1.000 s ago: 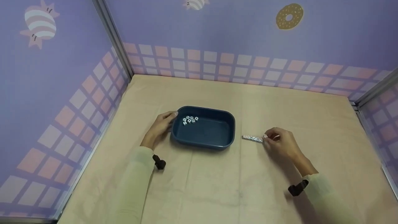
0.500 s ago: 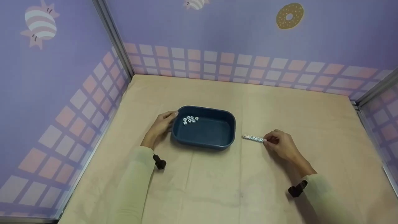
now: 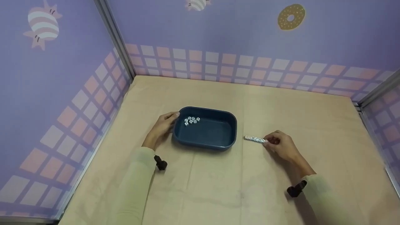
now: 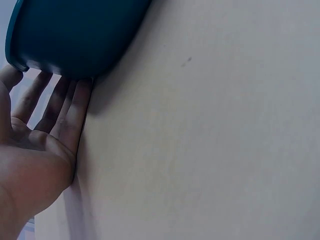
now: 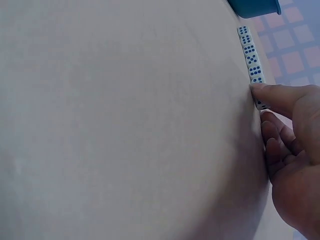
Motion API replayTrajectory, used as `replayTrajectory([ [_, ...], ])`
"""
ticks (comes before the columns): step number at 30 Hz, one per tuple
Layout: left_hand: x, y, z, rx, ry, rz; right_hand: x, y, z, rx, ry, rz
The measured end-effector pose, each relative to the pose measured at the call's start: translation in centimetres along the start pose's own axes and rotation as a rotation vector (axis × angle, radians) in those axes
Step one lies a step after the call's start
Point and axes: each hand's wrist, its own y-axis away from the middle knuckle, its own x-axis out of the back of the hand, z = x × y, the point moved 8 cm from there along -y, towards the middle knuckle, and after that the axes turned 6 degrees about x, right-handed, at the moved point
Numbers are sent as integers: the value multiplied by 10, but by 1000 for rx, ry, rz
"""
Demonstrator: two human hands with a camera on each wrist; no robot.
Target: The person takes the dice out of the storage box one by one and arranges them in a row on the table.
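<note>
A dark blue rectangular tray (image 3: 212,142) sits near the middle of the table, with several white dice (image 3: 191,120) loose in its far left corner. My left hand (image 3: 162,125) rests against the tray's left side, thumb at the rim. In the left wrist view, the fairly straight fingers (image 4: 75,110) touch the outer wall. To the tray's right, several dice form a straight row (image 3: 254,139). Thumb and fingertips of my right hand (image 3: 282,145) pinch the die (image 5: 259,104) at the row's right end; the thumb partly hides it in the right wrist view.
A beige cloth (image 3: 215,184) covers the table. Purple panels (image 3: 237,28) with pink and white squares stand along its back and sides, joined by metal posts (image 3: 115,37). Black wrist mounts (image 3: 160,162) sit at both sleeves.
My right hand has lowered the pinched die from just above the row's right end into line with the other dice, then shifted slightly left. My left hand and the tray stay in place.
</note>
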Motion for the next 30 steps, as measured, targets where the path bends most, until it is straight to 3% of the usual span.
replayTrajectory([
  [19,-2,1,-2,-10,-2,6,3,-1,-6,-6,0,-24],
  [25,-2,1,0,1,7,2,13,-20,-44,85,9,68],
  [30,-2,0,0,-1,-14,21,4,-42,-93,200,-25,135],
])
